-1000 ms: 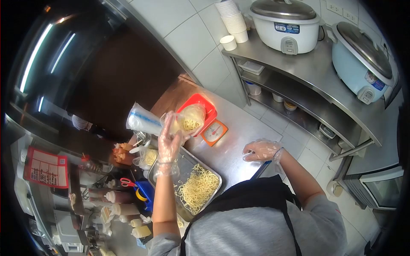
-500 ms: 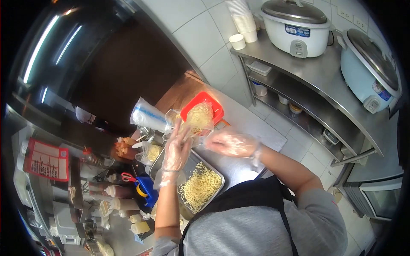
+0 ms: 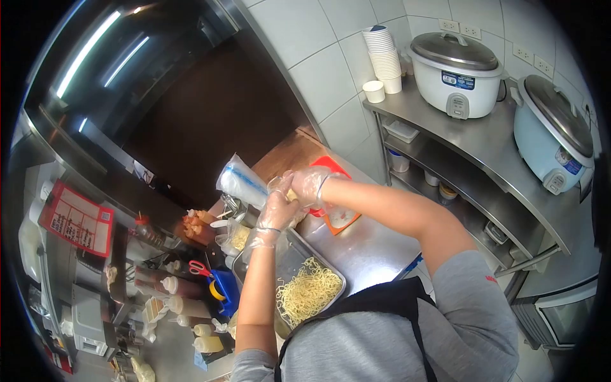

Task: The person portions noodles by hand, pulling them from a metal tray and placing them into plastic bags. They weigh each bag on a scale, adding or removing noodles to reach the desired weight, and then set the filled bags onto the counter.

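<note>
Both my hands wear clear plastic gloves and meet over the counter. My left hand [image 3: 278, 209] is closed at the top of a clear plastic bag with noodles [image 3: 292, 195], mostly hidden by my fingers. Fingers bent, my right hand [image 3: 312, 184] grips the same bag from the other side. Behind my right hand a red plastic basin [image 3: 331, 164] shows in part. Nearer my body lies a metal tray [image 3: 280, 254] with a heap of yellow noodles [image 3: 309, 293] at its near end. Another bag of noodles [image 3: 239, 238] stands left of my left wrist.
A roll of plastic bags [image 3: 242, 181] lies beyond my left hand. Red scissors [image 3: 200, 268], a blue tape dispenser [image 3: 224, 293] and several sauce bottles [image 3: 178, 286] crowd the left. Rice cookers [image 3: 455, 76] and stacked paper cups [image 3: 382, 57] stand on a steel shelf [image 3: 439, 134] at right.
My right hand has moved forward and left to meet my left hand at the bag of noodles. The bag, plainly visible over the red basin before, is now mostly covered. The camera view has shifted.
</note>
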`<state>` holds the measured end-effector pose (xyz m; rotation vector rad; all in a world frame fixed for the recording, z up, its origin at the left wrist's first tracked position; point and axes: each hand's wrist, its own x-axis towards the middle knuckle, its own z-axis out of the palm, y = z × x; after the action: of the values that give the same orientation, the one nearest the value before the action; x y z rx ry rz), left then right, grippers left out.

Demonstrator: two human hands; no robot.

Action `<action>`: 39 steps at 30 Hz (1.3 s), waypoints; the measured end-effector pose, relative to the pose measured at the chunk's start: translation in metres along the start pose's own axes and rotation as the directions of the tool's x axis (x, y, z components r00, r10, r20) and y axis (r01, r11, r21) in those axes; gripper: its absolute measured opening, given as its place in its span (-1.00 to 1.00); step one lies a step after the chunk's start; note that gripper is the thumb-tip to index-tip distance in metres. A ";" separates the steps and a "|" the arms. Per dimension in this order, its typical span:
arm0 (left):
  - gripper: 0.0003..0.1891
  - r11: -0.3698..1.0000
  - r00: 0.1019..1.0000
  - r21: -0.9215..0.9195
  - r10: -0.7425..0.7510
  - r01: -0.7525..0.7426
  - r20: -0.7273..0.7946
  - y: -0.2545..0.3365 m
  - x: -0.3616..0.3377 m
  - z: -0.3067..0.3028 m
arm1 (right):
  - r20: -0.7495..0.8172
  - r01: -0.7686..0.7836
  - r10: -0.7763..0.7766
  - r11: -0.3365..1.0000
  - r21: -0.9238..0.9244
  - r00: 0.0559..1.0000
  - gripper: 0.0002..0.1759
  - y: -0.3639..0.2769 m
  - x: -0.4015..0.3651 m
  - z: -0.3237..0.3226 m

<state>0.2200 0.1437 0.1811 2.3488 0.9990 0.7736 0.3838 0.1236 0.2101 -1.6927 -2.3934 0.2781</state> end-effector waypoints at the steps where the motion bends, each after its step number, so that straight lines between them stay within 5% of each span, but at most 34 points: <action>1: -0.30 0.998 0.999 -0.055 -0.018 0.020 0.032 -0.002 0.005 -0.006 | -0.048 0.064 -0.066 0.997 -0.038 0.997 -0.52 0.004 0.004 -0.001; 4: -0.41 0.955 0.988 -0.261 -0.118 0.140 0.097 0.025 0.012 -0.016 | -0.092 0.199 -0.207 0.976 -0.090 0.974 -0.62 0.011 0.010 -0.027; 10: -0.35 0.911 0.967 -0.332 -0.204 0.245 0.153 0.031 0.015 -0.020 | -0.110 0.264 -0.283 0.951 -0.159 0.953 -0.78 0.017 -0.002 -0.051; 12: -0.33 0.882 0.955 -0.372 -0.238 0.288 0.175 0.033 0.015 -0.019 | -0.322 0.320 -0.318 0.946 -0.050 0.891 -0.79 0.024 -0.002 -0.047; 17: -0.43 0.882 0.953 -0.376 -0.215 0.284 0.214 0.032 0.010 -0.018 | -0.466 0.350 -0.225 0.915 0.200 0.856 -0.81 0.026 -0.012 -0.046; 20: -0.41 0.838 0.900 -0.339 -0.360 0.428 0.246 0.038 0.003 -0.022 | -0.514 0.340 -0.203 0.921 0.187 0.833 -0.77 0.029 -0.002 -0.057; 23: -0.38 0.846 0.922 -0.379 -0.297 0.375 0.250 0.056 -0.018 -0.031 | -0.582 0.389 -0.235 0.908 0.155 0.779 -0.73 0.025 -0.003 -0.082; 28: -0.40 0.785 0.922 -0.487 -0.353 0.384 0.158 0.053 -0.063 -0.043 | -0.553 0.310 -0.081 0.890 0.335 0.830 -0.68 0.004 -0.005 -0.122; 35: -0.47 0.671 0.854 -0.648 -0.517 0.361 -0.060 0.025 -0.151 -0.046 | -0.557 0.459 -0.240 0.838 0.296 0.795 -0.70 -0.053 0.012 -0.152; 39: -0.48 0.548 0.760 -0.720 -0.648 0.427 -0.042 -0.007 -0.202 -0.039 | -0.520 0.552 -0.361 0.787 0.275 0.774 -0.71 -0.094 0.024 -0.160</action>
<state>0.0742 0.0034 0.1424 1.1877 1.2235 1.0299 0.3333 0.1220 0.3902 -0.8137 -2.1149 0.2594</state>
